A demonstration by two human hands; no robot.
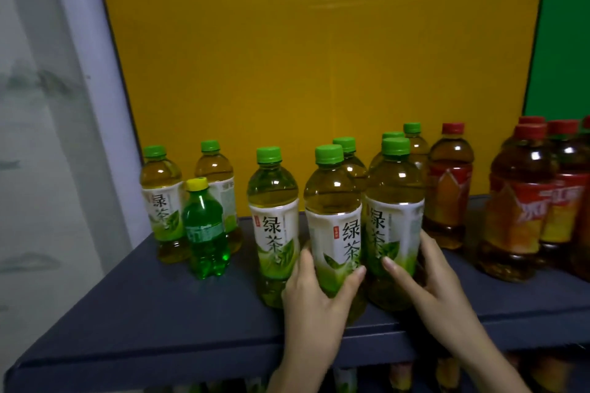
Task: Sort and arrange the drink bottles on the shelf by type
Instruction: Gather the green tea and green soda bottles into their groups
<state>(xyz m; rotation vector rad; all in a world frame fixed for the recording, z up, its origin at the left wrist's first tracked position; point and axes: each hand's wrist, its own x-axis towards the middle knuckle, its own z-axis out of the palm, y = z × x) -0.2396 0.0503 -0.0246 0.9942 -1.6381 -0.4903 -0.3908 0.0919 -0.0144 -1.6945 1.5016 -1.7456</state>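
Observation:
Several green-capped green tea bottles stand on a dark blue shelf (134, 322). My left hand (314, 292) wraps the lower part of the front middle green tea bottle (333, 217). My right hand (421, 277) grips the green tea bottle (394, 210) beside it on the right. Another green tea bottle (273, 220) stands just left of my left hand. Two more (161, 201) stand at the back left, with a small green soda bottle (206, 230), yellow-capped, in front of them. Red-capped iced tea bottles (448, 185) fill the right side.
A yellow back panel (319, 57) rises behind the bottles, a green panel (565, 41) to its right. A white curtain (38, 137) hangs on the left. More bottles show dimly on a lower shelf (399, 376) under the front edge.

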